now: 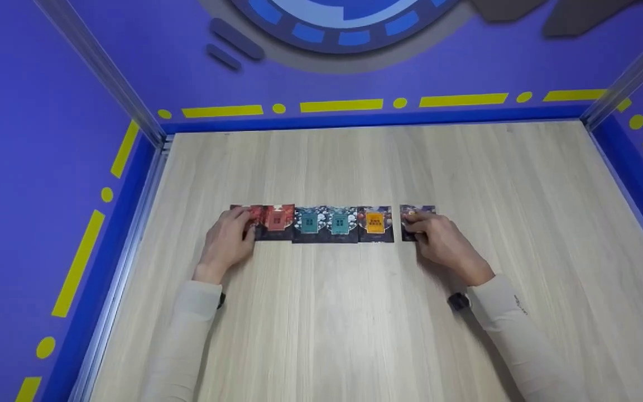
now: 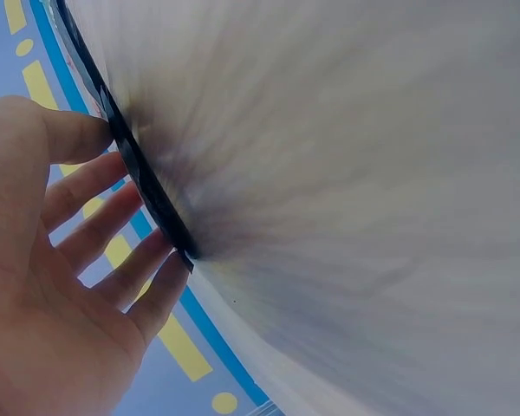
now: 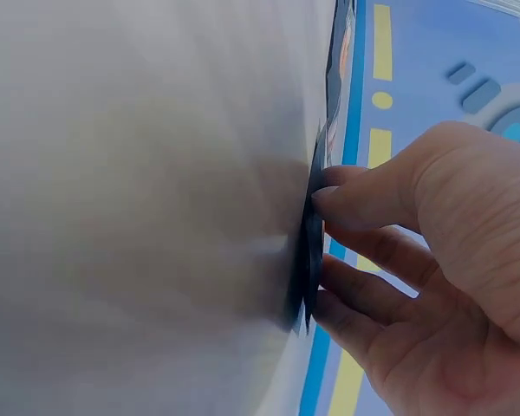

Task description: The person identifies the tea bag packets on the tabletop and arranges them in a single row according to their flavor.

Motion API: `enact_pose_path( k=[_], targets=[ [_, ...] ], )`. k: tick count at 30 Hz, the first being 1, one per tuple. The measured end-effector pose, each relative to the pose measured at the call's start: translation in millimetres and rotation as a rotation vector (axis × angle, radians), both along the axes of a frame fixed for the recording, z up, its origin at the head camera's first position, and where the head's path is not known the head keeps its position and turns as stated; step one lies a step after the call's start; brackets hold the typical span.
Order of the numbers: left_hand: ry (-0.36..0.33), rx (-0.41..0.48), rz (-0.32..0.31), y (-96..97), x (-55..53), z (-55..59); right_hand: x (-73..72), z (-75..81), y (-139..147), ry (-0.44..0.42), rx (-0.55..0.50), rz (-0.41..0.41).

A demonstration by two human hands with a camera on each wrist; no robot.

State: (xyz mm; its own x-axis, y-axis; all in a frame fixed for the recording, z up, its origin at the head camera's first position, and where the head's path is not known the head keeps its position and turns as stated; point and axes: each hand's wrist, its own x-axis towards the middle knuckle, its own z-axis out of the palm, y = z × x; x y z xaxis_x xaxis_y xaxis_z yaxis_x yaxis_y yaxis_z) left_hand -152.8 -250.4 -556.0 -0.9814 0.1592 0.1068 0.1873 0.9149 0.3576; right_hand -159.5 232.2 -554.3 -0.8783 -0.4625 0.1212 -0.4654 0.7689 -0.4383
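Observation:
Several small flat printed sachets lie in a row on the table. My left hand (image 1: pixel 226 239) rests its fingertips on the leftmost sachet (image 2: pixel 147 191), covering most of it; beside it lies a red sachet (image 1: pixel 278 221). Two teal-labelled sachets (image 1: pixel 310 223) fill the middle of the row, then one with an orange label (image 1: pixel 375 223). A narrow gap separates that one from the rightmost sachet (image 1: pixel 408 233), where my right hand (image 1: pixel 441 240) presses with thumb and fingertips, hiding much of its print. In the right wrist view the fingers (image 3: pixel 355 286) touch its upper face.
The wood-grain table (image 1: pixel 321 312) is bounded by a blue back wall (image 1: pixel 344 84) with yellow markings and by blue side walls. A metal rail (image 1: pixel 123 268) runs along the left edge. Dark wristbands show at both cuffs.

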Motion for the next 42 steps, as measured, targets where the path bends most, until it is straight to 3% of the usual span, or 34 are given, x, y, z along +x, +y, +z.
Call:
enact_pose_path(
  k=[11, 30, 34, 37, 42],
  targets=[
    [0.001, 0.005, 0.000, -2.6, 3.1, -0.3, 0.4, 0.0, -16.6, -0.022, 0.001, 0.018],
    [0.045, 0.053, -0.015, -1.0, 1.9, -3.3, -0.1, 0.7, -11.9, -0.113, -0.065, -0.019],
    [0.069, 0.109, -0.012, -4.9, 3.4, -2.7, -0.6, 1.8, -10.5, -0.087, -0.128, 0.002],
    [0.126, 0.142, -0.004, -2.0, 5.6, -0.7, 0.5, 3.7, -8.6, -0.059, -0.162, -0.009],
    [0.186, 0.165, -0.016, 29.0, 9.6, 8.5, -0.2, 7.3, -6.4, 0.073, -0.133, -0.078]
  ],
)
